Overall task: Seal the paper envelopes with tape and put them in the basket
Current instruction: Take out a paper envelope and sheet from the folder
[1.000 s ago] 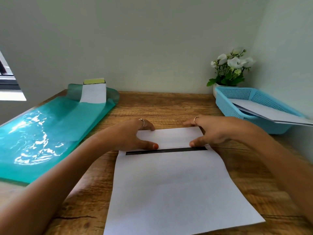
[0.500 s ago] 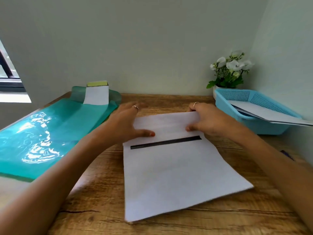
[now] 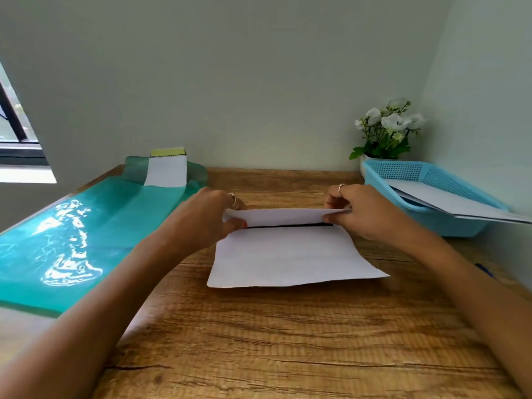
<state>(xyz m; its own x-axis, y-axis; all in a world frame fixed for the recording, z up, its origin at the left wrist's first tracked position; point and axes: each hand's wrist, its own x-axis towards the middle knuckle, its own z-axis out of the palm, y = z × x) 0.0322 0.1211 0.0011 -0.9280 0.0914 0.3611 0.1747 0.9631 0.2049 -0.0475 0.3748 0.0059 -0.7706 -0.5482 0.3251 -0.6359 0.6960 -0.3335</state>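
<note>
left hand [image 3: 207,223] pinches envelope flap [image 3: 276,216] | right hand [image 3: 359,211] pinches flap | blue basket [image 3: 426,180] at 2 o'clock on desk [image 3: 259,341]

Soft daylight enters from the window [image 3: 17,131] at the left edge and throws bright white glare across the shiny green plastic sheet [image 3: 72,234]. The wooden table [image 3: 288,341] and pale wall [image 3: 259,82] are evenly lit, with only faint shadows. The wide lens bends the wall corner at the right edge, and the whole view looks slightly soft.
</note>
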